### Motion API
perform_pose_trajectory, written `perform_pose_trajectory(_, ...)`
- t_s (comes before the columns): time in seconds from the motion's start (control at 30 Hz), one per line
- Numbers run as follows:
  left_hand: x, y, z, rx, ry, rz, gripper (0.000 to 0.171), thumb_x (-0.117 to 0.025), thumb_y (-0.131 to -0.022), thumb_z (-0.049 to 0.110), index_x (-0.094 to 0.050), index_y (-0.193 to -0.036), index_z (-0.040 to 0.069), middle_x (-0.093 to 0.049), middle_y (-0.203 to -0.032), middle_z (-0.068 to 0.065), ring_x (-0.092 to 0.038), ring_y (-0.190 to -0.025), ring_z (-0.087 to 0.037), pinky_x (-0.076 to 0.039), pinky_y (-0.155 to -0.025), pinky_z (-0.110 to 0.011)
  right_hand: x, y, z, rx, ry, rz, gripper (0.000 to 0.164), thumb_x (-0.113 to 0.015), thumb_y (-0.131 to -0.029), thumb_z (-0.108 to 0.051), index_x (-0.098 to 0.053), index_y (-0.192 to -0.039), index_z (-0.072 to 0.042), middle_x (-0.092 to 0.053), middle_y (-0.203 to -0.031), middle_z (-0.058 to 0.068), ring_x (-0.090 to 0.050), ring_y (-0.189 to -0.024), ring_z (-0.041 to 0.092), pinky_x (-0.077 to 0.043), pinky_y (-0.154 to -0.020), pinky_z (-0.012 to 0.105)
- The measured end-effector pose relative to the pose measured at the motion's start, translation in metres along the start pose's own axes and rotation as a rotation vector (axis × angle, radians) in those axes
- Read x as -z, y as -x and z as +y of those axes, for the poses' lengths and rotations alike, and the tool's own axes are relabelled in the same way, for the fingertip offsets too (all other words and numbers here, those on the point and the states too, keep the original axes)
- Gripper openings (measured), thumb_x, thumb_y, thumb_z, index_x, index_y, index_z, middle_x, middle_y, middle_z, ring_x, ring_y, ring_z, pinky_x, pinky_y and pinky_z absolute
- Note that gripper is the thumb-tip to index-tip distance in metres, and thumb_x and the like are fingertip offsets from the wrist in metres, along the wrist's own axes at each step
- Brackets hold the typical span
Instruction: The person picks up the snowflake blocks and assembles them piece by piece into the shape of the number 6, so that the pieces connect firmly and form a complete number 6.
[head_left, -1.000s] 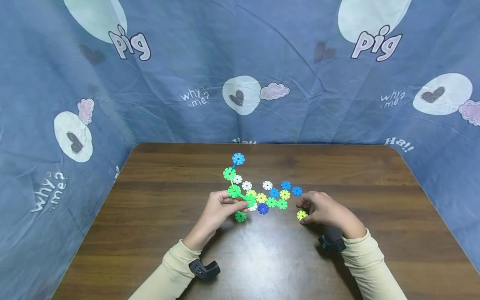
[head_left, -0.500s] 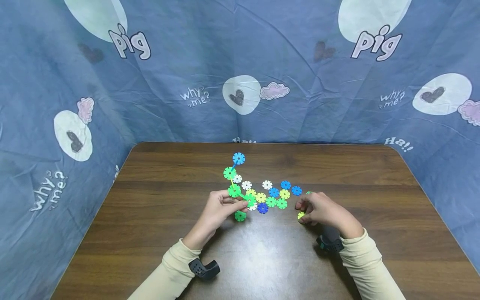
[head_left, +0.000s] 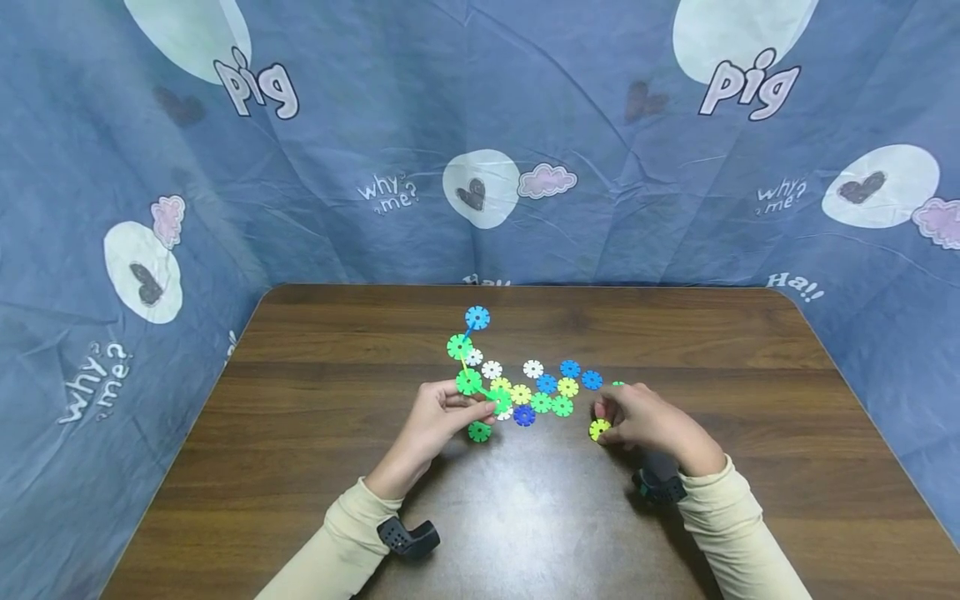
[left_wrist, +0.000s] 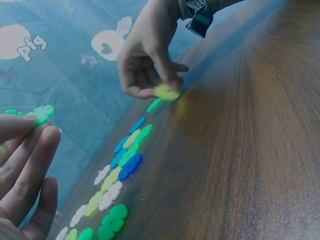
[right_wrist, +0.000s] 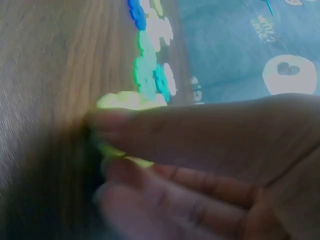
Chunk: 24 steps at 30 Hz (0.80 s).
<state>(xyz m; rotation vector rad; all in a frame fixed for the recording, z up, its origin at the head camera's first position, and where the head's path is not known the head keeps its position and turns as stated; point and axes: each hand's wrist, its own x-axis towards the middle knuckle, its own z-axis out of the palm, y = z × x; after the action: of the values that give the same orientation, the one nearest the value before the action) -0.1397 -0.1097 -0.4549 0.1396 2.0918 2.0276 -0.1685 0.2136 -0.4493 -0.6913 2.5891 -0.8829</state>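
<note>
My left hand [head_left: 431,421] pinches the near end of a chain of interlocking notched plastic discs, its green end disc [head_left: 499,401] between thumb and fingers. Further along come a second green disc [head_left: 468,382], another green disc [head_left: 459,347] and a blue disc [head_left: 477,317] at the far tip. Over on the right, my right hand [head_left: 660,423] pinches a yellow notched disc [head_left: 599,429] between thumb and fingertips. In the left wrist view that yellow disc [left_wrist: 166,92] is held just at the tabletop. The right wrist view is blurred, with the thumb covering part of the disc.
Loose discs lie in a band between the hands, including a dark blue disc [head_left: 524,415], a white disc [head_left: 533,369] and a green disc [head_left: 562,406]. One green disc [head_left: 479,432] lies beside the left hand. A printed blue cloth [head_left: 420,100] hangs behind the wooden table [head_left: 315,333].
The right hand has shifted slightly left with the yellow disc, and a green disc's edge now shows behind that hand. My left hand and the chain have hardly moved.
</note>
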Motion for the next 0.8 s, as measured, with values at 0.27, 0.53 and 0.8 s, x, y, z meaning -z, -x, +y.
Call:
perform_pose_trajectory(0.27, -0.001, 0.000, -0.002, 0.010, 0.023, -0.016, 0.021, -0.078, -0.090, 0.006, -0.070, -0.106, -0.006, -0.079, -0.096, -0.022, -0.078, -0.078, -0.018, -0.064, -0.086, -0.040, -0.017, -0.010, -0.021, 0.167, -0.176, 0.226, 0.005, -0.077, -0.092, -0.007, -0.074, -0.097, -0.007, -0.078, -0.089, 0.004, -0.073, -0.081, 0.006, -0.062, -0.075, 0.025)
perform_pose_trajectory(0.53, -0.004, 0.001, -0.003, 0.012, -0.007, -0.067, 0.024, -0.080, -0.090, 0.012, -0.072, -0.102, -0.007, -0.080, -0.089, -0.015, -0.078, -0.076, -0.016, -0.061, -0.073, -0.032, -0.038, -0.014, -0.038, 0.284, -0.395, 0.358, 0.010, -0.080, -0.088, -0.002, -0.076, -0.097, -0.006, -0.079, -0.091, 0.010, -0.073, -0.084, 0.001, -0.064, -0.069, 0.028)
perform_pose_trajectory(0.8, -0.007, 0.003, -0.003, 0.012, 0.004, -0.101, 0.023, -0.079, -0.091, 0.012, -0.071, -0.098, -0.008, -0.080, -0.088, -0.018, -0.079, -0.078, -0.024, -0.060, -0.072, -0.030, -0.048, -0.016, -0.042, 0.371, -0.411, 0.390, 0.011, -0.079, -0.086, 0.004, -0.077, -0.094, -0.003, -0.078, -0.089, 0.015, -0.073, -0.085, 0.001, -0.064, -0.065, 0.027)
